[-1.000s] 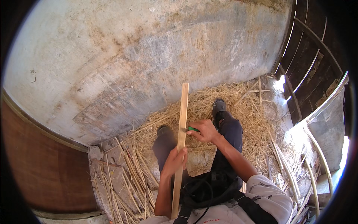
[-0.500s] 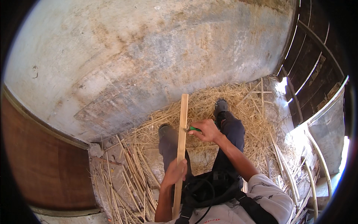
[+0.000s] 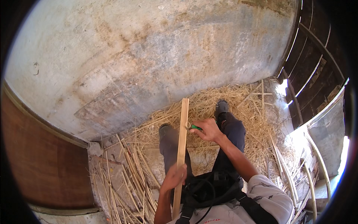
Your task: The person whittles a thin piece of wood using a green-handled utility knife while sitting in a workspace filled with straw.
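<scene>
A long, pale wooden strip [image 3: 182, 130] stands lengthwise in front of me, its near end reaching down beside my waist. My left hand [image 3: 175, 176] is wrapped round its lower part. In my right hand [image 3: 207, 129] is a small green-handled knife [image 3: 195, 127], closed in my fingers. The knife's blade end meets the right edge of the strip, above my left hand. A thin curled shaving [image 3: 188, 124] shows at that spot. The blade itself is too small to make out clearly.
Straw and shavings [image 3: 246, 112] cover the floor around my shoes. Many thin sticks [image 3: 130, 179] lie in a heap to the left, and longer poles [image 3: 309, 183] lean at the right. A stained wall [image 3: 167, 56] stands ahead; a brown panel [image 3: 41, 160] is at the left.
The strip has slid slightly toward me. The knife in my right hand stays at its right edge, and a curled shaving now shows there more plainly.
</scene>
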The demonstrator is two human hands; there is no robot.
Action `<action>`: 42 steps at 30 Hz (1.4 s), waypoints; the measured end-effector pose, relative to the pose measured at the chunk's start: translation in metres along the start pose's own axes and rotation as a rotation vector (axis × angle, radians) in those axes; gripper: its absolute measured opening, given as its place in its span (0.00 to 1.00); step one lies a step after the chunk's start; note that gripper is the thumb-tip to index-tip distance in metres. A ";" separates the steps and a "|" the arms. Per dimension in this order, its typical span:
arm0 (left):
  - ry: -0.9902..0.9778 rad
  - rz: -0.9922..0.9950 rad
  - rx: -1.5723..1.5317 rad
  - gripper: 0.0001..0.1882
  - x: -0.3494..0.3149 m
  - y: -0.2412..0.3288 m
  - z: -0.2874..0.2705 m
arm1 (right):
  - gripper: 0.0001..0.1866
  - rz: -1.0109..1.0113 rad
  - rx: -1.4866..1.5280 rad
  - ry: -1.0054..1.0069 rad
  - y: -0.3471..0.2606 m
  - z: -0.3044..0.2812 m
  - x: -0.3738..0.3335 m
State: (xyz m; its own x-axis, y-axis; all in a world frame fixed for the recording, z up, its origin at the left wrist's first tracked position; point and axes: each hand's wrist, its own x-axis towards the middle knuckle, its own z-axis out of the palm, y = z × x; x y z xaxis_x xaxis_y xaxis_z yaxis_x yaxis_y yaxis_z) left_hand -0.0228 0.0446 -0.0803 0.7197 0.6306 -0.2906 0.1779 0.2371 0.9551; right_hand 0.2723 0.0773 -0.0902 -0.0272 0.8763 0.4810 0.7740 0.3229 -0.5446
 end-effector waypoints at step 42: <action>0.199 0.067 -0.132 0.14 0.002 -0.032 0.021 | 0.18 -0.325 -0.113 -0.155 -0.010 0.010 -0.032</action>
State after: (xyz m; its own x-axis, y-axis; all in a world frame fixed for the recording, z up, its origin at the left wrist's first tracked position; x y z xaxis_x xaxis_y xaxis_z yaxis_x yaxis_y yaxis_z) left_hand -0.0123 0.0229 -0.1099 0.5784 0.7780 -0.2454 0.0355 0.2765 0.9604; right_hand 0.2592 0.0492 -0.1072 -0.3713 0.7811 0.5020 0.7738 0.5591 -0.2976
